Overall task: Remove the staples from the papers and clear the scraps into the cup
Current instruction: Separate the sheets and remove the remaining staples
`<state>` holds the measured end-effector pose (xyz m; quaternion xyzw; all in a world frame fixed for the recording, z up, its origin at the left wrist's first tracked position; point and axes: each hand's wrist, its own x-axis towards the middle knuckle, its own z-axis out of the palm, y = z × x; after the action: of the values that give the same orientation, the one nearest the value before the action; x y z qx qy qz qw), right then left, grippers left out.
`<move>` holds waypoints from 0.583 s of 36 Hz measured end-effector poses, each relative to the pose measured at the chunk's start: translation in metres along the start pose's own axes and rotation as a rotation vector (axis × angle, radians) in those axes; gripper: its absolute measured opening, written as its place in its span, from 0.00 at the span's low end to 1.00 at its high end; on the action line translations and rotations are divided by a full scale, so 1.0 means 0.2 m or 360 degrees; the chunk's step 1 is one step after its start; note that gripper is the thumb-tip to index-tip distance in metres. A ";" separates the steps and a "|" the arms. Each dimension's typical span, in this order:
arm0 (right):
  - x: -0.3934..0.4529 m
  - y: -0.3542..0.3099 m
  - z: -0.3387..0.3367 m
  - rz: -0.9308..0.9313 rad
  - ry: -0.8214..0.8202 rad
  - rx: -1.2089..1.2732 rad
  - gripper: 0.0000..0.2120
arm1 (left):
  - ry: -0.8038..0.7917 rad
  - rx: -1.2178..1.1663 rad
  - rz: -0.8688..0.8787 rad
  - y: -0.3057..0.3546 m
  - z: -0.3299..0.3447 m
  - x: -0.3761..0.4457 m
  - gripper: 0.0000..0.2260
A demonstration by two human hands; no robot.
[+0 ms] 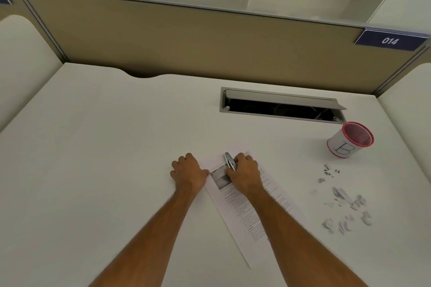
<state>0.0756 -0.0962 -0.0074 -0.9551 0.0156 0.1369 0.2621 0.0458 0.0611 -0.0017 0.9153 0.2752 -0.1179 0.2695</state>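
A printed paper sheet lies at a slant on the white desk. My right hand rests on its upper part and grips a metal staple remover, whose jaws point away from me. My left hand sits with curled fingers at the paper's left edge, thumb touching the sheet. A red-rimmed white cup marked "B" lies tilted at the right. Loose staples and torn paper scraps are scattered below the cup.
An open cable tray is set into the desk behind the paper. A beige partition with a "014" label closes the back, and padded side panels flank the desk.
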 end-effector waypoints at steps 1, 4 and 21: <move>0.00 0.00 0.00 0.0002 -0.0005 -0.0001 0.18 | -0.0027 -0.0033 -0.0021 0.00 0.00 0.01 0.26; 0.00 0.00 0.00 0.0002 -0.0015 0.0008 0.18 | -0.0094 -0.0331 -0.0080 0.00 0.00 0.02 0.23; 0.06 0.17 -0.21 0.0231 0.0369 0.0561 0.09 | -0.0056 -0.1597 -0.0253 0.18 0.14 -0.29 0.09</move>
<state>0.0939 -0.1469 0.0073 -0.9002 0.1380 0.0399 0.4111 0.0162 -0.0053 0.0125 0.6471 0.3621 -0.0066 0.6709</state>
